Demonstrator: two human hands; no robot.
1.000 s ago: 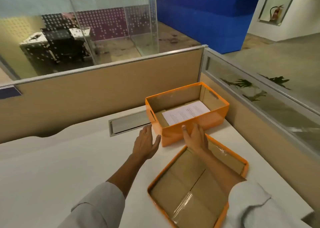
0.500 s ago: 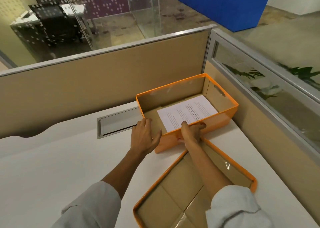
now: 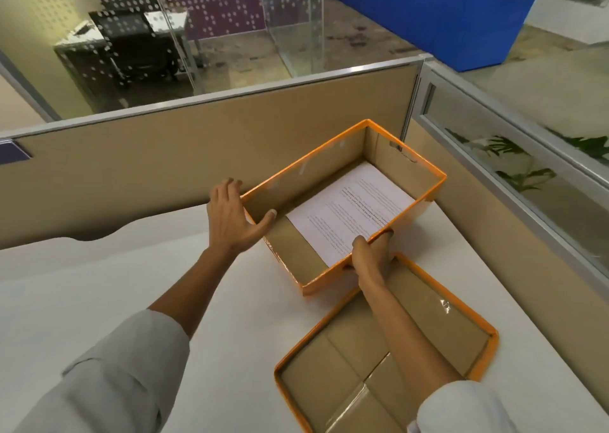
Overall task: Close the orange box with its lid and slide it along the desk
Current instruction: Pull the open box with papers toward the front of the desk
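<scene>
Head view: box (image 3: 418, 215) sits open at far right of desk (image 3: 99, 294), sheet (image 3: 349, 212) inside. Left hand (image 3: 232, 220) grasps the box's left end wall, thumb over the rim. Right hand (image 3: 370, 254) pinches the near long wall. Lid (image 3: 474, 314) lies upside down just near of the box, under the right forearm. Judgement: keep the left hand steadying the box; free the right, flip the lid, align corners squarely before pressing down.
</scene>
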